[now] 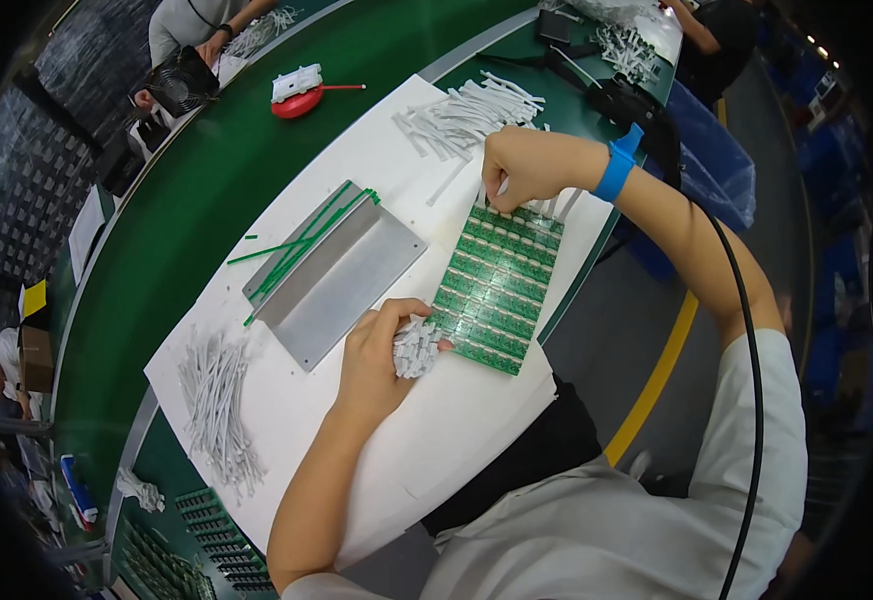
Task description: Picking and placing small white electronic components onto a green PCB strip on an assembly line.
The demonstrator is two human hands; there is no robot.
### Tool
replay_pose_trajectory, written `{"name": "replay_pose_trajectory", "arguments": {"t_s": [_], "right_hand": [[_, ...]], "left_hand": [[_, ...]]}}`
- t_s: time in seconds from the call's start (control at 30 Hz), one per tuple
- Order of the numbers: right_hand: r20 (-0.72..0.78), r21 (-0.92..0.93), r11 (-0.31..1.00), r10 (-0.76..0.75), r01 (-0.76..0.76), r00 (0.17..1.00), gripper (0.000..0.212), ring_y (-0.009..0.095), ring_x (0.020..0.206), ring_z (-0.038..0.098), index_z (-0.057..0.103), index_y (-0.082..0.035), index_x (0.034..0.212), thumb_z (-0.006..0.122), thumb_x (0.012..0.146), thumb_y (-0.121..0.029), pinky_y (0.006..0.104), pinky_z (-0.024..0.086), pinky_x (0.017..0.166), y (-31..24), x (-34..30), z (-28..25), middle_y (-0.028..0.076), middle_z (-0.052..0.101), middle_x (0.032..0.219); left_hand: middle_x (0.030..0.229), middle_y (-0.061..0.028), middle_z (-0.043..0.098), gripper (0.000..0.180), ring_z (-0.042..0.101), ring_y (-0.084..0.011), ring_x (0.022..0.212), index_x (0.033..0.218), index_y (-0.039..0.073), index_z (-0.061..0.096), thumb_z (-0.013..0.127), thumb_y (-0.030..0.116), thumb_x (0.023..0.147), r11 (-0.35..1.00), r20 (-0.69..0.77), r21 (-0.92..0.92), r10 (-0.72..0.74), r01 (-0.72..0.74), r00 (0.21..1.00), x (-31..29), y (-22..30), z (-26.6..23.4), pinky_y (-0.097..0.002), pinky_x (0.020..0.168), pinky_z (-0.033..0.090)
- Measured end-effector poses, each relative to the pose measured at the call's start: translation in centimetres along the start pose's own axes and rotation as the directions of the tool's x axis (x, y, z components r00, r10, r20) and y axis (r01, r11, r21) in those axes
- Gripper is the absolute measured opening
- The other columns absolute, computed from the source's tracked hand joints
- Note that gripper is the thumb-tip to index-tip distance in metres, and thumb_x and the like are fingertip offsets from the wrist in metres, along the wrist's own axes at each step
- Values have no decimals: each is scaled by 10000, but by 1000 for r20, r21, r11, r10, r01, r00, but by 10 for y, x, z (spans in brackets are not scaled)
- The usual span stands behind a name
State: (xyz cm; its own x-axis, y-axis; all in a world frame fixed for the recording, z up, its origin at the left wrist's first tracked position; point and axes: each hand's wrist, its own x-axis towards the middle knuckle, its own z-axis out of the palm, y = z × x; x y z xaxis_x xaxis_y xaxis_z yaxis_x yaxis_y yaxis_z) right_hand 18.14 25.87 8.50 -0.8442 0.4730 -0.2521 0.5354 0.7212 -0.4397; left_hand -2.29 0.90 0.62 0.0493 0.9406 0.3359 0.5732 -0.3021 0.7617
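Note:
A green circuit board panel point(498, 285), divided into rows of small boards, lies slightly tilted on the white sheet. My left hand point(375, 350) is closed around a bundle of white cables point(416, 348), their connector ends bunched together, and its fingertips reach the panel's lower left edge. At the panel's far edge my right hand point(537, 165) is closed in a pinch, with a small white part showing between the fingers; its exact kind is hidden. A few white cables stick out beyond the far edge beside it.
An angled metal plate point(352, 285) with green strips point(302, 245) lies left of the panel. Piles of white cables point(219, 405) lie at the left and far side point(477, 112). Beyond are a red-and-white tool point(298, 92), green boards point(219, 535) and other people at work.

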Motion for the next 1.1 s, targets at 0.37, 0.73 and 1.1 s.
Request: {"name": "replay_pose_trajectory", "arguments": {"t_s": [0.37, 0.73, 1.1], "right_hand": [[-490, -423, 897, -108, -127, 865, 175, 305, 971, 642, 731, -43, 851, 787, 719, -144, 400, 512, 815, -41, -27, 48, 125, 683, 976], [-751, 459, 781, 87, 424, 654, 306, 169, 827, 654, 738, -16, 1113, 803, 816, -39, 297, 529, 695, -141, -69, 129, 98, 647, 971], [-874, 213, 845, -59, 491, 481, 277, 139, 785, 632, 768, -24, 1087, 784, 817, 38, 257, 537, 649, -141, -66, 150, 77, 600, 1022]], "left_hand": [[875, -72, 473, 329, 484, -142, 543, 1070, 77, 434, 431, 405, 1098, 625, 85, -730, -317, 275, 945, -1, -6, -4, -319, 598, 481], [909, -89, 551, 642, 583, -187, 716, 1189, 15, 484, 341, 619, 1022, 305, 347, -855, -264, 420, 900, -11, 14, 2, -426, 660, 592], [894, -76, 560, 665, 590, -163, 756, 1174, -6, 536, 349, 616, 1032, 317, 427, -824, -199, 470, 882, -15, 12, 6, -388, 655, 591]]}}
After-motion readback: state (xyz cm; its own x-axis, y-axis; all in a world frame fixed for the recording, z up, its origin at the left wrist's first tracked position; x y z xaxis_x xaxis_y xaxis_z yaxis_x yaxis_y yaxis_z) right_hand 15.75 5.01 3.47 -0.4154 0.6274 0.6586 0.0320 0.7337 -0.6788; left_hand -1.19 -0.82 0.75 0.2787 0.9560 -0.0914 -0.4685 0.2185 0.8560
